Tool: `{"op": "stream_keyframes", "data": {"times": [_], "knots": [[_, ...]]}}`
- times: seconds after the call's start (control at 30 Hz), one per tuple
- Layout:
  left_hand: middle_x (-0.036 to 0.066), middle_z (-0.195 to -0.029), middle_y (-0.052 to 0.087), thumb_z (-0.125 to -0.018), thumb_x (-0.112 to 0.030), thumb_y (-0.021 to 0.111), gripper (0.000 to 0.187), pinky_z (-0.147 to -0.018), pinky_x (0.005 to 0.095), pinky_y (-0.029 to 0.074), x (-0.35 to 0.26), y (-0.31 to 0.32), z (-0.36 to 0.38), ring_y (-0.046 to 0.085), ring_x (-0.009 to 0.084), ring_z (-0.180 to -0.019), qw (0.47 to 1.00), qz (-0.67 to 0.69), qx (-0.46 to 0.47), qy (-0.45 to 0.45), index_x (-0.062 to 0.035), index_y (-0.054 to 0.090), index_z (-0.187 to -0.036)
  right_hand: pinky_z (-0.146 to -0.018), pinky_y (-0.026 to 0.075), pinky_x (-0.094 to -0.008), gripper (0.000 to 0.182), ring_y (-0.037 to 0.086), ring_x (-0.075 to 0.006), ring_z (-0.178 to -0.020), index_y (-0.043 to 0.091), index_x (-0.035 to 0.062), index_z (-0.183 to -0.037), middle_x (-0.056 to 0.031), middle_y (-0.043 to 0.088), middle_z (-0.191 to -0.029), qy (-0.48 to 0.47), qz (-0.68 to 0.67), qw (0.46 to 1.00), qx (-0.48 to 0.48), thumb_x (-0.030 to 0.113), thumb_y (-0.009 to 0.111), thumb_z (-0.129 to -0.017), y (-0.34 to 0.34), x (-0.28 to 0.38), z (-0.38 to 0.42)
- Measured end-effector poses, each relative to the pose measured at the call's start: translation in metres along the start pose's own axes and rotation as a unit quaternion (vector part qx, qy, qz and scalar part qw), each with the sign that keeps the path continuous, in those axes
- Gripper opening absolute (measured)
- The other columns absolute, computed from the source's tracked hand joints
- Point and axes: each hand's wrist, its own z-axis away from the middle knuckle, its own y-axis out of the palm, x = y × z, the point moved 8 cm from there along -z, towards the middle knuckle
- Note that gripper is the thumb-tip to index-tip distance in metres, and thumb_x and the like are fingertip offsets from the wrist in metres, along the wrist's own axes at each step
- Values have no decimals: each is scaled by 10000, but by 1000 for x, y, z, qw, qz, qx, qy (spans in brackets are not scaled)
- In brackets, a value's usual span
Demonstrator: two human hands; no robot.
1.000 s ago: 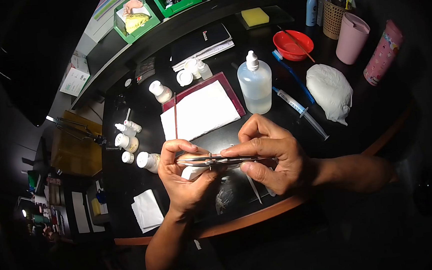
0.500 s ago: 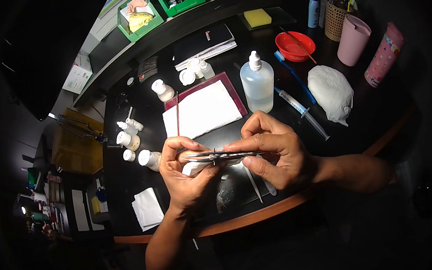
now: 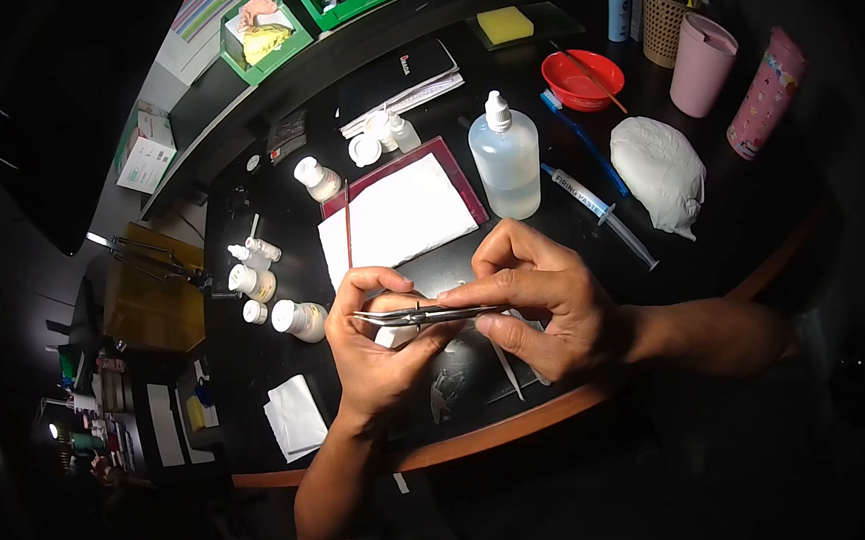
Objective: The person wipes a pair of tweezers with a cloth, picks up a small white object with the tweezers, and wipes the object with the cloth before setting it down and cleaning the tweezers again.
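Note:
My right hand (image 3: 545, 297) pinches a pair of metal tweezers (image 3: 426, 315) between thumb and fingers. The tweezers lie level, with their slightly curved tips (image 3: 364, 317) pointing left, and a small pin crosses their middle. My left hand (image 3: 384, 359) is curled beneath and around the tip end, its fingers closed. A white piece (image 3: 393, 336), perhaps folded tissue, shows in the left palm; my fingers partly hide it. Whether anything sits between the tips is too small to tell. Below the hands, a slim white tool (image 3: 509, 370) lies on a glass slab (image 3: 481, 392).
Behind my hands lies a white pad on a maroon tray (image 3: 461, 173). A clear dropper bottle (image 3: 505, 160), a paste syringe (image 3: 599, 215), a blue toothbrush (image 3: 589, 147) and a white wrapped lump (image 3: 659, 174) stand right. Small jars (image 3: 299, 320) and folded tissue (image 3: 295, 418) are left.
The tweezers and my right fingertips have shifted slightly left, and the tweezers have turned a little. Both hands keep their hold. The whole view has moved slightly.

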Motion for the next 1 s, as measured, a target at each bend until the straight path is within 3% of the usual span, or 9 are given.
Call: {"op": "stream_keyframes", "data": {"times": [0.13, 0.23, 0.73, 1.0], "knots": [[162, -913, 736, -798, 70, 771, 447, -795, 260, 567, 2, -8, -1, 713, 154, -862, 1000, 7, -26, -11, 0, 456, -1107, -675, 428, -250, 337, 478, -124, -837, 702, 22, -1162, -76, 479, -958, -15, 14, 1000, -9, 21, 646, -830, -2, -1, 0], [186, -968, 732, -815, 84, 743, 423, -804, 255, 566, 0, -12, -2, 709, 156, -892, 998, 38, -54, -10, -4, 457, -1114, -706, 470, -281, 326, 546, -154, -869, 708, 1, -1126, -99, 514, -985, 24, 2, 1000, -7, -35, 644, -808, -4, -1, -1], [90, -916, 699, -782, 118, 747, 392, -779, 221, 557, -8, -16, -1, 682, 110, -852, 995, 7, -95, -4, 25, 582, -1125, -585, 428, -232, 312, 533, -93, -742, 703, -7, -1121, -71, 542, -949, 56, 23, 998, -15, -19, 644, -815, -7, -10, -4], [79, -953, 667, -795, 104, 728, 401, -819, 259, 567, -6, -16, 0, 676, 126, -870, 997, -23, -79, -14, 18, 564, -1150, -612, 523, -219, 286, 617, -117, -787, 695, -18, -1115, -100, 593, -990, 68, 27, 997, -14, -28, 615, -840, -7, -11, -6]]}}
